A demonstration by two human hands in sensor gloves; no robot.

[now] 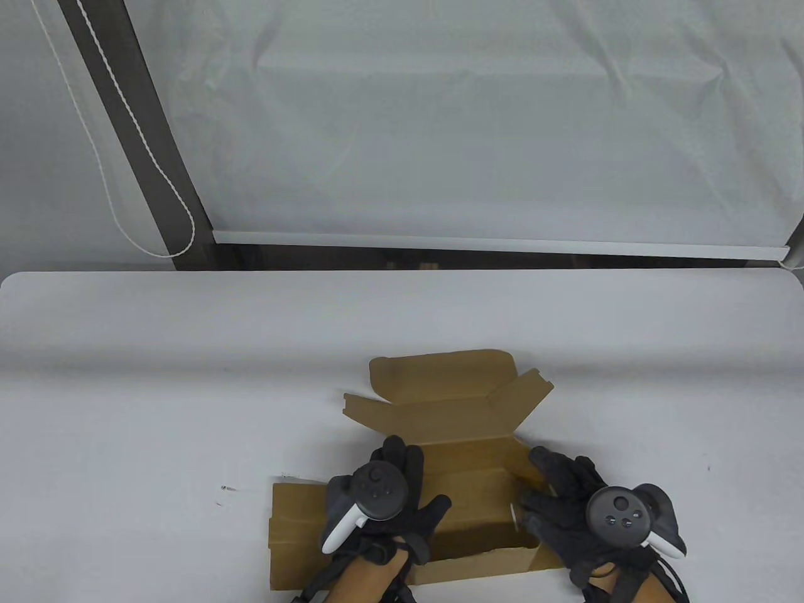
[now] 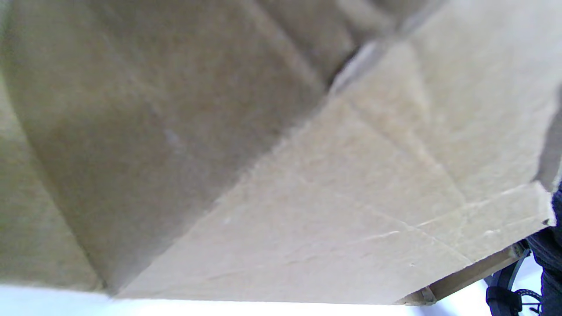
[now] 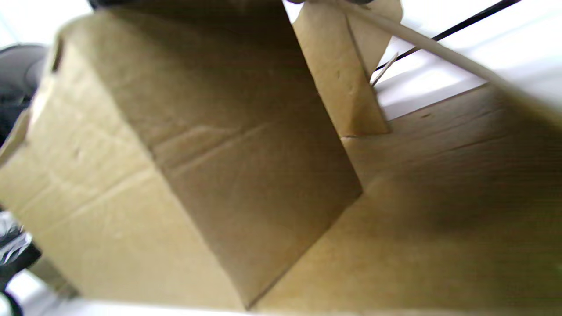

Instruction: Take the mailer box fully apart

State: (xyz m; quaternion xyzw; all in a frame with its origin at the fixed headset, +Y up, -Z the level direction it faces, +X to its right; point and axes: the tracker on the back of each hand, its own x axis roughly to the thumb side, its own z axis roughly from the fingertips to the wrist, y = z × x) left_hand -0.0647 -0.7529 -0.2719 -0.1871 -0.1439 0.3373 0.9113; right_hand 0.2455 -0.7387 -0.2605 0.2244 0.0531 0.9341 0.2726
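The brown cardboard mailer box (image 1: 468, 502) lies at the table's near edge. Its lid (image 1: 440, 377) is open and stands toward the back with its side flaps spread. The box's left panel (image 1: 296, 534) lies folded out flat. My left hand (image 1: 418, 477) rests on the box's left side with its fingers spread. My right hand (image 1: 532, 482) holds the box's right wall, fingers over its top edge. The left wrist view shows only close cardboard (image 2: 307, 197). The right wrist view looks into the box at a standing wall (image 3: 228, 149).
The white table (image 1: 157, 389) stretches to the left, right and back of the box; its far edge runs across the middle of the table view. Behind it hang a white blind and a looped cord (image 1: 182, 207).
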